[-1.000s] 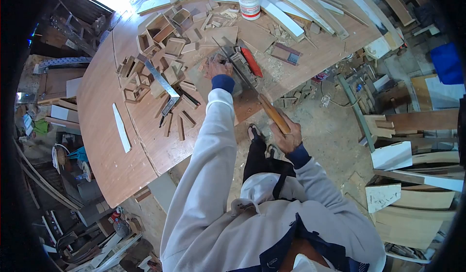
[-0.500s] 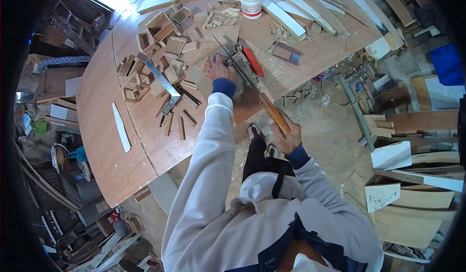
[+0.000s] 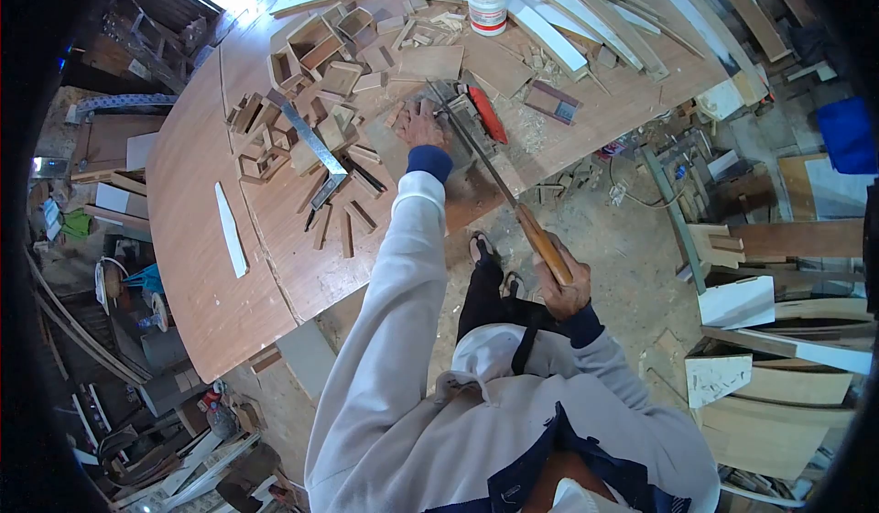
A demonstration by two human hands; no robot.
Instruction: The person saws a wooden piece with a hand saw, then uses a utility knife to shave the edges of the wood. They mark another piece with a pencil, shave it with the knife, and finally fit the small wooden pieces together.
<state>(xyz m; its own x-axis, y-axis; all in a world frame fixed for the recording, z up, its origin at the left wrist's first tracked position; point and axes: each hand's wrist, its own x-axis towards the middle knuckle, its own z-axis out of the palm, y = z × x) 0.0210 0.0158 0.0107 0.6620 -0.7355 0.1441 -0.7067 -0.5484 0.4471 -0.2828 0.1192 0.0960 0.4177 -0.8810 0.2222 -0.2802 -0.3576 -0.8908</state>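
My right hand (image 3: 565, 286) is wrapped around the wooden handle of a hand saw (image 3: 544, 241). The saw's long thin blade runs up and left across the table edge, just right of my left hand. My left hand (image 3: 425, 126) presses down on a grey board (image 3: 386, 143) on the table, its fingers bent beside the blade. What lies under those fingers is hidden. Close to the blade on its right sits a red tool (image 3: 487, 114), partly covered by shavings. A try square (image 3: 314, 140) lies among small wooden box frames (image 3: 316, 41) left of my left hand.
The wooden table (image 3: 197, 238) carries offcuts, short sticks (image 3: 347, 234), a white pointed strip (image 3: 231, 229) and a white glue tub (image 3: 487, 9). Long curved boards lie along its far side. Stacked boards (image 3: 778, 412) stand at the right, and scraps litter the floor.
My right hand has drawn the saw back toward my body, down and to the right. My left hand stays in its place on the board. The whole view has shifted slightly.
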